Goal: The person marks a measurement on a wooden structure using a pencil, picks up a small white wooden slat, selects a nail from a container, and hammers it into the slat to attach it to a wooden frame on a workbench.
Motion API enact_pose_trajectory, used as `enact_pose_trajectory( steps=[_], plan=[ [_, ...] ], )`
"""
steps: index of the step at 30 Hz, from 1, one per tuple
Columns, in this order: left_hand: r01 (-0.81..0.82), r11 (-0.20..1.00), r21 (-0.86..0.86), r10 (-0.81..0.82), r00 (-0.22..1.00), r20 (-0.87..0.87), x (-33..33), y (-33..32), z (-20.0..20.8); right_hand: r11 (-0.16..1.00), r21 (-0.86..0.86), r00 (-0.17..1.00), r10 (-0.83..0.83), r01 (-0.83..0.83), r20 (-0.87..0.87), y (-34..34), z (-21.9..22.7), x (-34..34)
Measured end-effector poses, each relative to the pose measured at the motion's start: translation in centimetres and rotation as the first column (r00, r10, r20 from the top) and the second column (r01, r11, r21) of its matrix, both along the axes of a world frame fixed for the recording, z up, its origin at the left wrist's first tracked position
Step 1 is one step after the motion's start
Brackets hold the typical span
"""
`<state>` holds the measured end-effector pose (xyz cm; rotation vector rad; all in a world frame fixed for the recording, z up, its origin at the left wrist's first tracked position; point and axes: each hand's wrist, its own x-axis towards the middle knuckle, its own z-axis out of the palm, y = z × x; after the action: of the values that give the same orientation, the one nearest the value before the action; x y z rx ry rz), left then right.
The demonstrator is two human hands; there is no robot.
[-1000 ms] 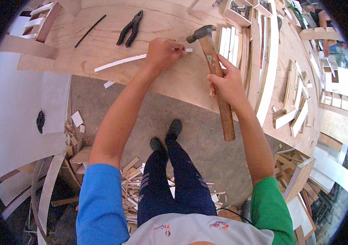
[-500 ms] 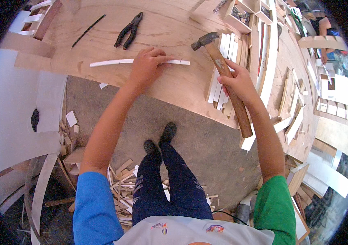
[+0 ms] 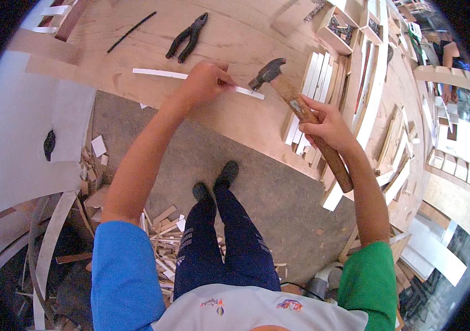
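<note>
A thin white wooden strip (image 3: 157, 73) lies on the plywood bench near its front edge. My left hand (image 3: 206, 81) is closed on the strip right of its middle, fingertips pressed together. Whether a small piece is also between them is hidden. My right hand (image 3: 327, 126) grips a claw hammer (image 3: 295, 99) partway along its wooden handle. The dark hammer head is over the strip's right end, close to a tiny dark upright thing, perhaps a nail. Black pliers (image 3: 187, 37) and a thin dark rod (image 3: 131, 32) lie beyond the left hand.
Stacked wooden strips (image 3: 317, 77) sit to the right of the hammer. Farther back, wooden boxes (image 3: 338, 30) hold small dark pieces. Wood offcuts (image 3: 163, 248) are heaped on the floor by my legs. Another person's hands (image 3: 450, 94) show at the far right.
The hammer head has come down and left, from beyond the strip to its right end. My left hand's fingers have curled in more. The whole view has shifted slightly.
</note>
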<state>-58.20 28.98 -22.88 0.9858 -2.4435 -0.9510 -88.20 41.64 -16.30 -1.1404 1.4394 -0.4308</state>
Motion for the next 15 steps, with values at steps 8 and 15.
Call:
enact_pose_trajectory(
  steps=[8, 15],
  plan=[
    [-0.022, 0.997, -0.076, 0.02, 1.0, -0.025, 0.0, 0.3, -0.5, 0.993, 0.005, 0.991, -0.115, 0.116, -0.067, -0.7, 2.3, -0.8],
    [-0.069, 0.993, -0.1, 0.065, 0.997, -0.036, -0.3, 0.6, -0.4, 0.972, -0.034, 0.97, -0.235, 0.233, -0.063, -0.7, 3.2, -2.0]
  ],
)
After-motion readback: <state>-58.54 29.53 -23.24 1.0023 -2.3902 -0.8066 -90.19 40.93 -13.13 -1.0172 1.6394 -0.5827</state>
